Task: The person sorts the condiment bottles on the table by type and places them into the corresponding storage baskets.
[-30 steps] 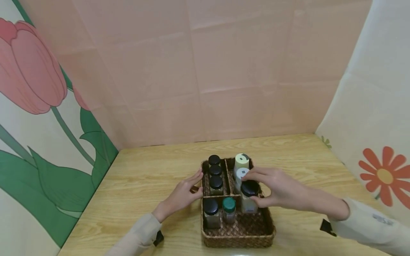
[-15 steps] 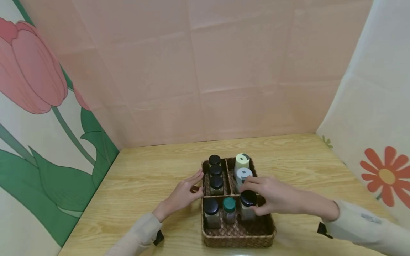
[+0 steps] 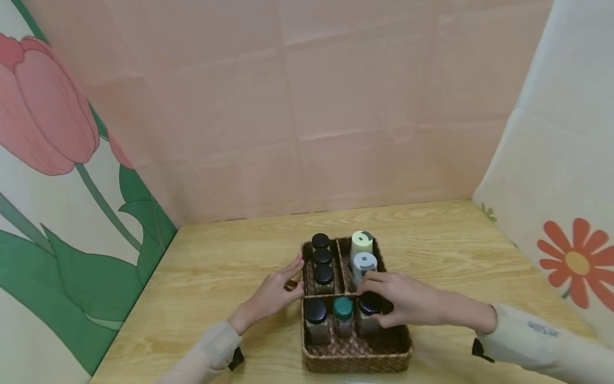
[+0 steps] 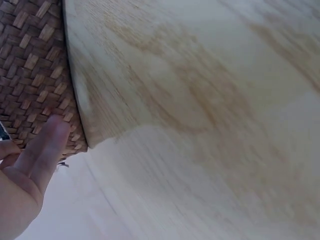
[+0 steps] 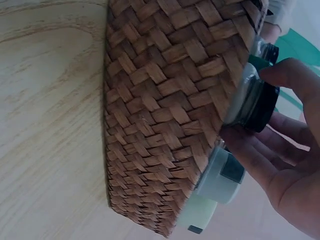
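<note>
A brown woven basket with three compartments sits on the wooden table. My right hand grips a black-lidded glass jar standing in the front compartment, right of a green-lidded jar and another black-lidded jar. In the right wrist view my fingers and thumb curl round that jar's lid above the basket wall. My left hand rests with straight fingers against the basket's left side. One fingertip touches the weave.
Three black-lidded jars fill the back left compartment. Two pale-capped bottles stand in the back right one. Cloth walls with flower prints close in the table at the back and both sides.
My right hand has lowered the black-lidded jar into the front compartment beside the green-lidded jar. The left hand has stayed on the basket's side.
</note>
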The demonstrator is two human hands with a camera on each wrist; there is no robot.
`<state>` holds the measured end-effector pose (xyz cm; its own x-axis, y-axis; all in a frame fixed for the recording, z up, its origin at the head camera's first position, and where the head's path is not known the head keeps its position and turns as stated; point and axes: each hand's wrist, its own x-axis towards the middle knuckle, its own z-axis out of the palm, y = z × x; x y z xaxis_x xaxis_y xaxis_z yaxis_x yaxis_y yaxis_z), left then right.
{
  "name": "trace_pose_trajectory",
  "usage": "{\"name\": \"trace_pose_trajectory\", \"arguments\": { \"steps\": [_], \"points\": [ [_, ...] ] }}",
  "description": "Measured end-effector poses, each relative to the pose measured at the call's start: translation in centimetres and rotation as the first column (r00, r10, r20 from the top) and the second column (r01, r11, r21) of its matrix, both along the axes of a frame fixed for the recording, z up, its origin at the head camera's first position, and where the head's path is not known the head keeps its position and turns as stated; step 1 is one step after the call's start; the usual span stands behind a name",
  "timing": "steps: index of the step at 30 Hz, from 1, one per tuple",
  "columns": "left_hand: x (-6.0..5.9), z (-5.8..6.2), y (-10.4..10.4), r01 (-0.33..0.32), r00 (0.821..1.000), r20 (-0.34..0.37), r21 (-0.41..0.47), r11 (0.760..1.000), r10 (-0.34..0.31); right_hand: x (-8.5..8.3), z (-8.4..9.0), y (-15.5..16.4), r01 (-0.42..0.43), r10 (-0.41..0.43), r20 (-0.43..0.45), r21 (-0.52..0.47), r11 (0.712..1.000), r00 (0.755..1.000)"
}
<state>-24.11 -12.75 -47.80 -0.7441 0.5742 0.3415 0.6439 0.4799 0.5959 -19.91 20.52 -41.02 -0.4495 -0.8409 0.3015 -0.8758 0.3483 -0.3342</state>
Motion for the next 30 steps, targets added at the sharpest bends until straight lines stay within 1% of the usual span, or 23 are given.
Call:
{"name": "trace_pose_trajectory", "arguments": {
  "steps": [5, 11, 17, 19, 22, 26, 28, 30],
  "points": [
    [0.1, 0.3, -0.1, -0.023, 1.000, -0.005, -0.034, 0.999, 0.023, -0.3, 0.2, 0.1, -0.025, 0.025, -0.009, 0.026, 0.999, 1.000],
    [0.1, 1.0, 0.0, -0.031, 1.000, -0.007, -0.091, 0.995, 0.030, -0.4, 0.5, 0.2, -0.036, 0.034, 0.034, 0.051, 0.998, 0.999],
    [-0.4, 1.5, -0.1, -0.039, 0.998, -0.051, -0.174, 0.984, 0.031, -0.6, 0.8, 0.3, -0.040, 0.036, 0.054, 0.074, 0.996, 0.998],
    [-0.6, 1.6, 0.0, -0.044, 0.998, -0.053, -0.193, 0.980, 0.034, -0.7, 1.0, 0.4, -0.035, 0.031, 0.055, 0.086, 0.996, 0.998],
    [-0.7, 1.8, -0.1, -0.043, 0.998, -0.058, -0.217, 0.975, 0.031, -0.7, 1.0, 0.5, -0.025, 0.017, 0.085, 0.101, 0.995, 0.996],
    [-0.7, 2.1, -0.1, -0.041, 0.998, -0.060, -0.235, 0.971, 0.028, -0.8, 0.9, 0.5, -0.012, 0.000, 0.132, 0.088, 0.996, 0.991],
    [-0.8, 2.2, -0.1, -0.046, 0.997, -0.064, -0.241, 0.969, 0.032, -0.9, 0.9, 0.5, -0.007, -0.001, 0.127, 0.066, 0.998, 0.992],
    [-0.9, 2.1, -0.2, -0.062, 0.996, -0.074, -0.242, 0.968, 0.045, -1.1, 1.0, 0.6, 0.001, -0.004, 0.095, 0.031, 1.000, 0.996]
  ]
}}
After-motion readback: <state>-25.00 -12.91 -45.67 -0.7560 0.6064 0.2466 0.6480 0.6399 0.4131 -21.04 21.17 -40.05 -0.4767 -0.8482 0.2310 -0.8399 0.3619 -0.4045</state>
